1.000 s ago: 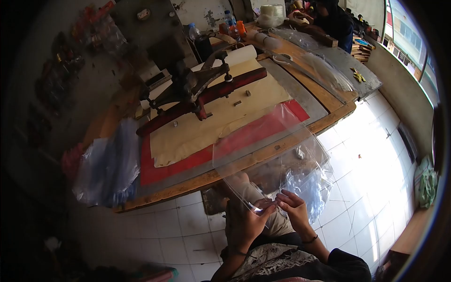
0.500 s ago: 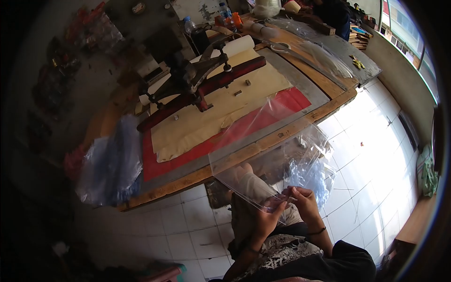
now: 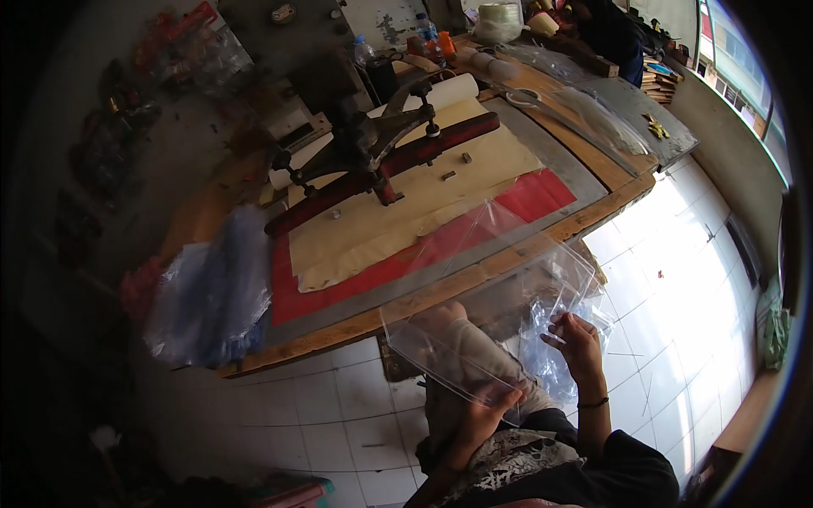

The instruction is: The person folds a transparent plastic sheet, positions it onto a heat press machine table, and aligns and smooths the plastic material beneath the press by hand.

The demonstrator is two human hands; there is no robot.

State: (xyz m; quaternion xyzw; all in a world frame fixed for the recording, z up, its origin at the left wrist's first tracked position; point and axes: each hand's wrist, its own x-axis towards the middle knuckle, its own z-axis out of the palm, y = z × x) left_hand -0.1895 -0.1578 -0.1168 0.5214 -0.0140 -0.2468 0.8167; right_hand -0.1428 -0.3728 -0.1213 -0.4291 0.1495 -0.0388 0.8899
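Note:
A clear plastic sleeve (image 3: 449,339), see-through and with straight edges, is held over my lap and slants up towards the table edge. My left hand (image 3: 491,404) pinches its lower corner between thumb and fingers. To the right of the sleeve, my right hand (image 3: 577,343) is raised, its fingers bent and apart; I make out nothing between them. Below and behind that hand lies a heap of crinkled clear plastic (image 3: 542,360). My knee shows through the sleeve.
A press with a dark red bar (image 3: 406,169) stands over a cream sheet (image 3: 381,229) and a red sheet (image 3: 550,193) on the wooden-edged table (image 3: 339,339). Stacked plastic sleeves (image 3: 212,296) hang at its left corner. A tape roll (image 3: 522,97) lies behind. Another person (image 3: 610,34) is at the far end.
My right hand has come off the sleeve's corner and moved up and right, its fingers spreading. My left hand keeps its hold. The view has shifted slightly.

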